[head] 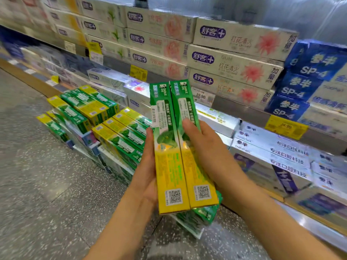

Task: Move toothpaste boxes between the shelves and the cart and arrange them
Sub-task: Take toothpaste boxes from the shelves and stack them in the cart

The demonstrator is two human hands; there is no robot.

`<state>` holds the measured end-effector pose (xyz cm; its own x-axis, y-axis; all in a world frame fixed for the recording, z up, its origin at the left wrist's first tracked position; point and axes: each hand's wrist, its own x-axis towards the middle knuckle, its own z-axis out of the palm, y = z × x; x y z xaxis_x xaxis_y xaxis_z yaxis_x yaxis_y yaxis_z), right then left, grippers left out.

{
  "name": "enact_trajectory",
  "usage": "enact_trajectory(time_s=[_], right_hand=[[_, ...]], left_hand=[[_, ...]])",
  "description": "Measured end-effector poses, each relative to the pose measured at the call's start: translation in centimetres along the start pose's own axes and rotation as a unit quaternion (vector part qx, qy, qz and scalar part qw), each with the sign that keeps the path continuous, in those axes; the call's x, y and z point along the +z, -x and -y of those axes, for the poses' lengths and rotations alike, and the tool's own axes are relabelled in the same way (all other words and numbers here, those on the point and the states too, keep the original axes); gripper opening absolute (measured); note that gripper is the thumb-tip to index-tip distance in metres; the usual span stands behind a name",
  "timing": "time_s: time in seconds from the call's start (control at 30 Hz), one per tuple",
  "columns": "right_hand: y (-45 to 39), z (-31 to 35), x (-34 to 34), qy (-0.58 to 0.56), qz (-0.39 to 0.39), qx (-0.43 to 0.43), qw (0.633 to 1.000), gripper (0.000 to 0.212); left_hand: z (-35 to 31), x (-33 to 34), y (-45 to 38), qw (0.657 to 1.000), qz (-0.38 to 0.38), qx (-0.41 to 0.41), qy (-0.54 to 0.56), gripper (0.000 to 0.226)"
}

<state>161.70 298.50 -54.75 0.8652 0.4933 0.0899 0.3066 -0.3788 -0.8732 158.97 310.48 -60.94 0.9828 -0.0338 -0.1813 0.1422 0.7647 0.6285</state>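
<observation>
Green-and-yellow cardboard toothpaste boxes point(174, 147), long and glossy, stand side by side on end as a bundle between both hands, in front of the shelves point(244, 111). More boxes lie under the top pair, mostly hidden; their count is unclear. The left hand point(148, 171) cups the bundle's left edge, fingers out of sight behind it. The right hand point(204, 147) lies over the right box, fingers curled on its face. Matching boxes point(105, 117) are stacked low at left, above speckled stone floor point(37, 166). Shelf packs are blurred.
</observation>
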Motion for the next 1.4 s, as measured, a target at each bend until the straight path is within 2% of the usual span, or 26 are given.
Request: enact_trajectory(time_s=[0.07,0.17,0.2,0.23,0.3,0.33,0.4,0.5,0.63,0.77,0.9,1.0,1.1,1.3,1.4], right_hand=[[-0.8,1.1,0.6,-0.072,-0.036,0.013,0.997,0.032],[-2.6,5.0,-1.5,-0.141,-0.057,0.035,0.988,0.032],[-3.2,7.0,-2.5,-0.142,-0.056,0.039,0.988,0.034],[-3.8,9.2,-3.6,-0.147,-0.052,0.033,0.987,0.034],[-5.3,14.8,-6.1,-0.159,-0.053,0.012,0.986,0.035],[-6.0,18.0,-7.4,-0.165,-0.053,-0.004,0.985,0.033],[-7.3,25.3,-10.4,-0.163,-0.043,-0.03,0.985,0.026],[-8.9,37.3,-15.2,-0.168,-0.024,-0.078,0.982,0.016],[-9.6,53.6,-20.6,-0.192,0.009,-0.135,0.972,0.021],[-8.4,68.2,-24.4,-0.199,0.026,-0.195,0.96,0.026],[-5.0,79.2,-25.7,-0.227,0.073,-0.252,0.938,0.02],[-1.3,84.2,-24.1,-0.249,0.119,-0.284,0.918,0.026],[3.2,87.3,-20.8,-0.253,0.175,-0.297,0.904,0.024],[13.1,91.7,-10.8,-0.266,0.284,-0.297,0.872,0.025],[19.0,94.2,-4.3,-0.276,0.349,-0.288,0.848,0.023]], left_hand=[[-0.8,1.8,-0.1,0.998,0.041,0.006,0.055,0.055],[-4.3,4.7,-0.6,0.994,0.074,0.009,0.083,0.065],[-6.7,5.9,-0.5,0.998,0.054,0.04,0.023,0.07],[-8.7,7.4,-0.1,0.991,0.108,0.069,0.029,0.072],[-13.1,11.4,0.7,0.966,0.238,0.044,0.092,0.069],[-15.5,13.5,1.1,0.955,0.274,0.02,0.108,0.069],[-21.0,18.7,2.7,0.949,0.298,0.007,0.102,0.069],[-30.3,27.0,5.8,0.955,0.281,0.02,0.092,0.072],[-42.6,37.8,11.3,0.96,0.263,0.025,0.088,0.067],[-53.4,48.0,18.8,0.975,0.162,0.149,0.012,0.061],[-59.6,54.8,27.8,0.959,0.103,0.262,-0.033,0.064],[-61.4,56.0,34.6,0.946,0.04,0.317,-0.055,0.07],[-61.3,55.3,41.9,0.932,0.008,0.358,-0.061,0.066],[-59.1,51.2,57.6,0.904,-0.059,0.42,-0.063,0.059],[-58.0,47.8,66.6,0.893,-0.015,0.446,-0.05,0.059]])
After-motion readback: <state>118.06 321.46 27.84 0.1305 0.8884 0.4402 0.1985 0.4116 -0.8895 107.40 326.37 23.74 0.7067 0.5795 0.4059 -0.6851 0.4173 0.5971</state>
